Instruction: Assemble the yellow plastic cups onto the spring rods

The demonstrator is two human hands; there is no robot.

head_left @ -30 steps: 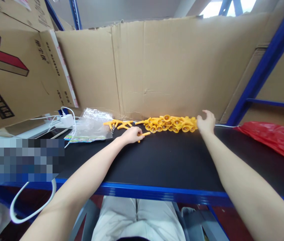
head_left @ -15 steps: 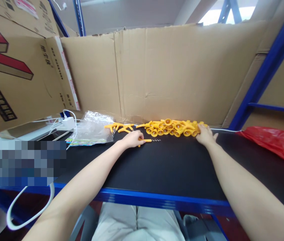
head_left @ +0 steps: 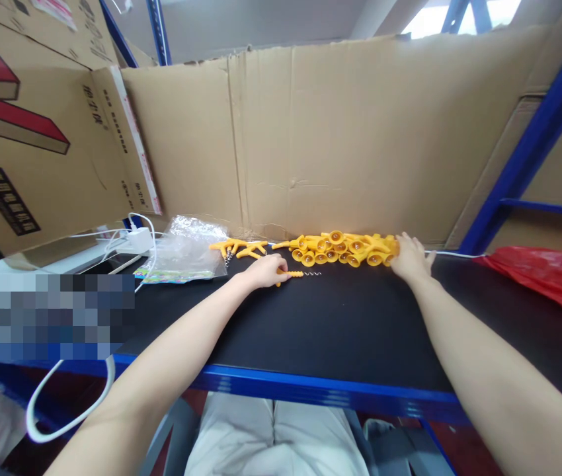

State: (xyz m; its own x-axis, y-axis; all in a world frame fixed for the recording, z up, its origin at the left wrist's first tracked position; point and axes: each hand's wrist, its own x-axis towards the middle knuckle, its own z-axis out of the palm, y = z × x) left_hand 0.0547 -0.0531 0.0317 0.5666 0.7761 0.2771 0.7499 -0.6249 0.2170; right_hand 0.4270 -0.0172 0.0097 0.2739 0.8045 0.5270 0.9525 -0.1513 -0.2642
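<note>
My left hand [head_left: 267, 270] is closed on the handle of a yellow corkscrew [head_left: 295, 274], whose metal spiral points right just above the black table top. To the right, my right hand [head_left: 412, 258] rests against the end of a pile of yellow bell-ended pieces [head_left: 354, 246]. Its fingers are stretched out and somewhat apart, with the tips partly hidden against the pile. Most pieces in that pile turn their round open ends toward me. Behind my left hand lie several loose yellow corkscrew handles [head_left: 251, 250], at least one with a metal spiral showing.
A clear plastic bag [head_left: 184, 248] lies left of the loose handles. Further left are a white charger [head_left: 139, 241] with cables and a dark phone-like device [head_left: 112, 263]. At right is a red plastic bag [head_left: 533, 277]. A cardboard wall [head_left: 350, 145] stands behind the black table top [head_left: 330, 330].
The view has shifted slightly. My right hand has changed its pose a little at the pile's right end, its fingers now straighter. My left hand keeps hold of the corkscrew.
</note>
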